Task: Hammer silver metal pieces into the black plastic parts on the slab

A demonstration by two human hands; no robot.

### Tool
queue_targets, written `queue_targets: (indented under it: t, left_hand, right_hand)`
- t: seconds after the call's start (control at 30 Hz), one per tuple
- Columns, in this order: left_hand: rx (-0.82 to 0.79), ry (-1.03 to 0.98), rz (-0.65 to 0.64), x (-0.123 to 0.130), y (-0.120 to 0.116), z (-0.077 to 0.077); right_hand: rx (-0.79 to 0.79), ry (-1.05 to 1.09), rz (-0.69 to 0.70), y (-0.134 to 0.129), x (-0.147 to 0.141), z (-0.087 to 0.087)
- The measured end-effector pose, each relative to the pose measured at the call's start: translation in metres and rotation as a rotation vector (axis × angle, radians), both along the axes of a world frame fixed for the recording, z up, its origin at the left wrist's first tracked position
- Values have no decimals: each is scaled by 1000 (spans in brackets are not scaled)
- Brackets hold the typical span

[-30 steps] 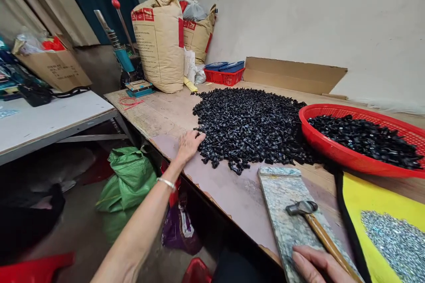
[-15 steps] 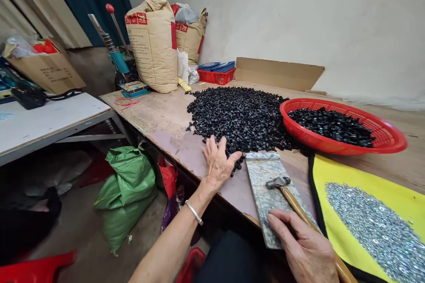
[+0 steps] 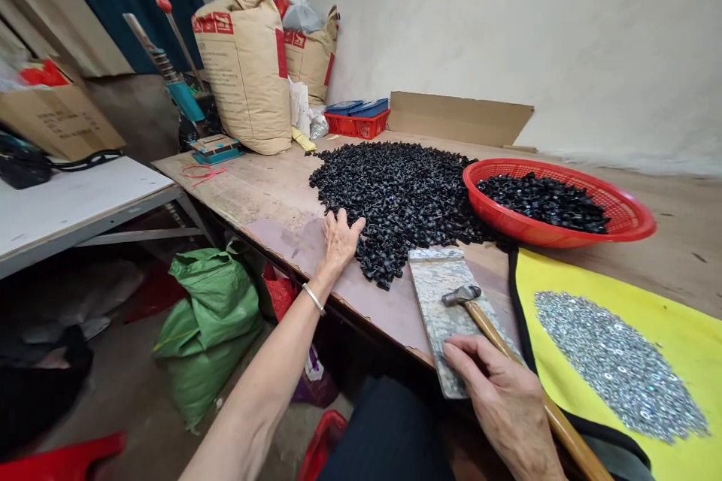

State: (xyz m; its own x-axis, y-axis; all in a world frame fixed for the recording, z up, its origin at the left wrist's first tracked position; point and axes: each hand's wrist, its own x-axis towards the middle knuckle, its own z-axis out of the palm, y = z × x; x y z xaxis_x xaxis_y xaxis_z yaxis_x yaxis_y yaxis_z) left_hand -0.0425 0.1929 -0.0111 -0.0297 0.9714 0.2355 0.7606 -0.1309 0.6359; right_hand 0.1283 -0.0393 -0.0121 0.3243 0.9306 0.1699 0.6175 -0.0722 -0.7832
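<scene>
My left hand [image 3: 341, 244] reaches out with its fingers spread at the near left edge of a heap of small black plastic parts [image 3: 395, 188]. Some of the parts lie against its fingertips. My right hand [image 3: 502, 402] is closed over the wooden handle of a hammer [image 3: 489, 327], with thumb and forefinger pinched together; whether something tiny is between them I cannot tell. The hammer's head lies over a speckled stone slab [image 3: 432, 293], near its middle. My right fingertips are over the slab's near end.
A red basket [image 3: 564, 237] of black parts stands at the right. Small shiny metal rings [image 3: 614, 368] lie on a yellow cloth [image 3: 682, 316]. Behind are a hand press [image 3: 189, 101], a paper sack [image 3: 242, 75] and a red tray [image 3: 358, 125]. A green sack [image 3: 208, 331] stands below the table edge.
The view has shifted slightly. My left hand has moved left along the near edge of the heap, and more black parts now lie spread toward me. My right hand and the hammer keep their place.
</scene>
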Motion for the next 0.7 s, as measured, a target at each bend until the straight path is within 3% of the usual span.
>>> queue_targets:
  t: [0.23,0.4,0.47,0.53,0.63,0.7]
  left_hand:
    - [-9,-257,-112,21,-51,-2]
    - [86,-546,63,11,-74,-6]
    - [211,-504,56,7,-90,-12]
    - [295,-407,-60,5,-105,-19]
    - [316,-246,-274,4,-118,-26]
    - [298,-149,-338,5,-119,-26]
  right_hand:
    - [11,-13,-58,-2,-6,4]
    - [24,-10,-63,-2,-7,3]
    - [21,-13,-50,-3,-5,2]
    - [22,-19,-38,-3,-4,2]
    - [35,-27,-41,-1,-4,2]
    - [35,-28,-53,0,-7,1]
